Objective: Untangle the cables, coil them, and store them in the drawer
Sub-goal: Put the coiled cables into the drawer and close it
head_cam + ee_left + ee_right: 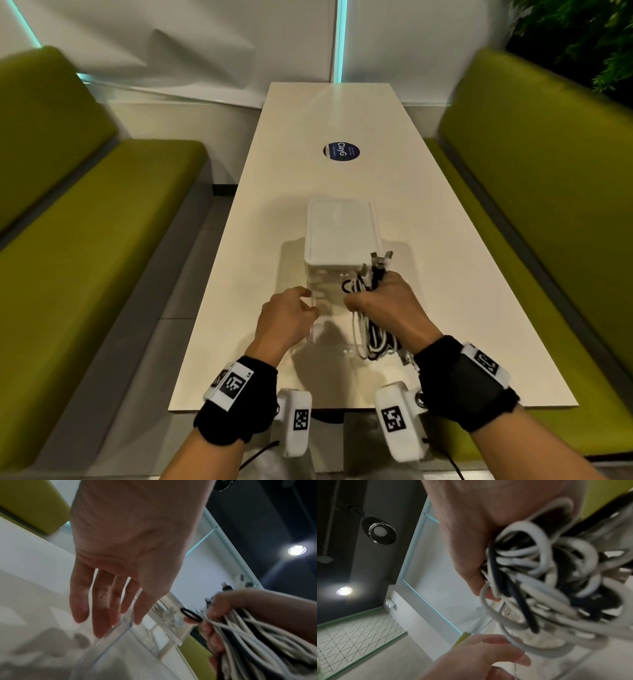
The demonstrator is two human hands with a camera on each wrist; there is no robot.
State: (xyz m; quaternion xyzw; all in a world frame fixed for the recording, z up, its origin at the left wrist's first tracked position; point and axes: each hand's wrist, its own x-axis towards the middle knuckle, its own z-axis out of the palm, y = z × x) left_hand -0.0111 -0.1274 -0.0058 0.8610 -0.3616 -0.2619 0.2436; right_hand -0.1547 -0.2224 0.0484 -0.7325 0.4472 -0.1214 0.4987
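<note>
Lower centre of the head view: our right hand [383, 301] is wrapped around the bundle of cables [371, 329], white and black strands folded together, plugs sticking up past the knuckles and the loops hanging toward the table [445, 240]. One fist around the lot keeps the coil from springing apart, we reckon. The right wrist view shows the loops bunched against the palm [471, 527], messy but gathered.

Just left of it, our left hand [291, 315] is empty, fingers [101, 615] straight and spread, tips at the wall of the clear drawer [120, 635]. The drawer is pulled out toward us from the white box [340, 236] and sits low in the frame, hard to see in the head view since it's transparent. Left hand there probably steadies or guides the drawer so it doesn't slide while the bundle goes in. Whether the fingertips actually touch the wall, can't tell — blurred.

Bundle is above the drawer's right side, not inside yet, as far as we can judge.

Further up the frame: a round dark sticker [341, 151] mid-table, green benches [85, 205] at both sides, white wall at the top.
</note>
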